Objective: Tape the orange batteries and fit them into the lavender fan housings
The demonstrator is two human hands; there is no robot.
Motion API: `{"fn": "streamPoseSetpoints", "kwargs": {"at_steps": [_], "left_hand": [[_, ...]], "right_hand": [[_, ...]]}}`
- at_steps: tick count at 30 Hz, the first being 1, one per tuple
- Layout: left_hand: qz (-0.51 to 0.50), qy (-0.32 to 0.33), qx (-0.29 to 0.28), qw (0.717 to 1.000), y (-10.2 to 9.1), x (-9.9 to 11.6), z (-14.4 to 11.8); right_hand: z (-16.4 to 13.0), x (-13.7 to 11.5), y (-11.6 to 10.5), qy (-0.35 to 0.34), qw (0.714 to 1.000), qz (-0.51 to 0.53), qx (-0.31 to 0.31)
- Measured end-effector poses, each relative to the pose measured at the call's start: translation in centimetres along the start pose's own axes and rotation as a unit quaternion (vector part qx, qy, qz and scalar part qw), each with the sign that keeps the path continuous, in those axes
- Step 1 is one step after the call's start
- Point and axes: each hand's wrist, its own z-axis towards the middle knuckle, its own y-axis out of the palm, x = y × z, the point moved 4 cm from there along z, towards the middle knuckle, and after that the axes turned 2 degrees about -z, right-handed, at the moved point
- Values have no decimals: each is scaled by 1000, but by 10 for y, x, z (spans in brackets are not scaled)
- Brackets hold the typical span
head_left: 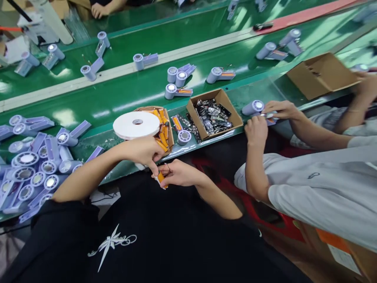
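One orange piece (161, 179) is being pinched by left grip (146, 152) and right grip (180, 173).
White shirt emblem (110, 242) is being worn, any lettering unclear.

My left hand (144, 152) and right hand (183, 173) pinch an orange piece (161, 179). At eleven o'clock a white roll (123, 125) overlaps a carton (171, 134) (more orange inside); at one sits a box (209, 96) of circuit boards (213, 116); at nine, lilac fans (28, 158) lie heaped.
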Motion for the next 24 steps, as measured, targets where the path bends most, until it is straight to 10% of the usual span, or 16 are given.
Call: {"fn": "streamPoseSetpoints", "kwargs": {"at_steps": [6,11,17,24], "left_hand": [[-311,86,-25,946,-23,22,-7],[-412,93,31,906,-31,33,14],[-434,178,399,788,-101,-8,25],[75,-93,366,923,-174,-50,139]], "right_hand": [[-29,20,-19,-26,980,192,-40],[-60,42,-53,-39,940,278,191],[-74,63,-75,-83,904,316,276],[-39,71,-100,-133,881,372,262]]}}
